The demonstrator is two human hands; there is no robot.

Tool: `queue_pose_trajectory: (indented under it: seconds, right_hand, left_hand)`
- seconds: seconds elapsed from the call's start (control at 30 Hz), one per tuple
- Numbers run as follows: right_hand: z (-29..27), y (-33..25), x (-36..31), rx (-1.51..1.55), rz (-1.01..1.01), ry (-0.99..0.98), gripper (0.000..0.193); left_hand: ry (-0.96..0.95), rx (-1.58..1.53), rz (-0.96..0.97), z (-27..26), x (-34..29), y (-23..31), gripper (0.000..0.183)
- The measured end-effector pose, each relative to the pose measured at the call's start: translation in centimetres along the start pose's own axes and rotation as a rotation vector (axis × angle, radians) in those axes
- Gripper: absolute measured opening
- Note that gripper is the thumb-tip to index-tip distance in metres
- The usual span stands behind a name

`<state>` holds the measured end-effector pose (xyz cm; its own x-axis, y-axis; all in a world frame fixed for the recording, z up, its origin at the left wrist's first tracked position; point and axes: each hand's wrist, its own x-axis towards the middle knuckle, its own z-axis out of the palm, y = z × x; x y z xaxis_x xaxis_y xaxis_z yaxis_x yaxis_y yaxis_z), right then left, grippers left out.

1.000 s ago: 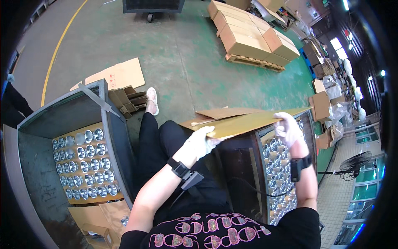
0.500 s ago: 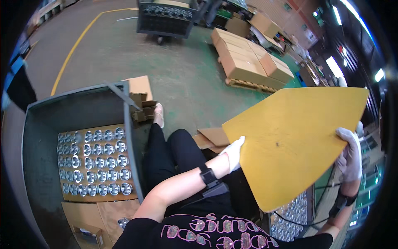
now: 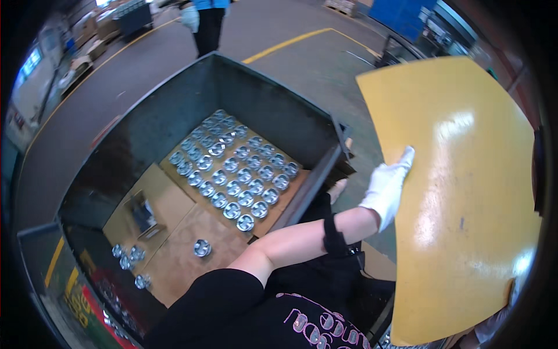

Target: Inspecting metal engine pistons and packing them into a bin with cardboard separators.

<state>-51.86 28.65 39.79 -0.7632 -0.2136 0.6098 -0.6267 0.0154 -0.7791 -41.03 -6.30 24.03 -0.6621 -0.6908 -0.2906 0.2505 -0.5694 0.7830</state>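
A large yellow board [image 3: 459,198] with cut corners is held up at the right, tilted, with light glaring off its face. My left hand [image 3: 388,189], in a white glove, grips its left edge, thumb lying on the front face. At the lower right edge my right hand [image 3: 515,291] shows only in part; the board and the dark rim of the view hide most of it. To the left, shiny round metal parts like pistons [image 3: 244,174] stand in rows on a brown sheet inside a dark grey metal bin [image 3: 145,122].
Cardboard [image 3: 197,256] lines the bin's near part, with one loose piston [image 3: 202,248], several more by the wall and a small open carton [image 3: 142,215]. Beyond the bin stands a person in blue [image 3: 209,23]. More metal parts show beneath the board at the bottom right.
My view has swung left toward the bin. The yellow board has come along and now looks larger and more upright, still in my hands. My right hand has become mostly hidden.
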Motion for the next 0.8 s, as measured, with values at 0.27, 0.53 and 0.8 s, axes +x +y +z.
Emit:
queue_pose_trajectory:
  seconds: [0.27, 0.53, 0.8]
  right_hand:
    - [19.9, 7.6, -0.8, 0.794, 0.464, -0.356, 0.027]
    - [36.7, 4.9, -13.2, 0.874, 0.799, -1.122, 0.023]
    - [43.3, 11.6, -21.8, 0.972, 1.094, -1.253, 0.016]
  left_hand:
    - [0.013, -0.688, 0.355, -16.1, -8.2, 7.9, 0.024]
    - [0.363, -0.585, 0.496, -31.9, -18.4, 5.5, 0.030]
    - [0.515, -0.534, 0.472, -41.2, -17.2, 0.9, 0.035]
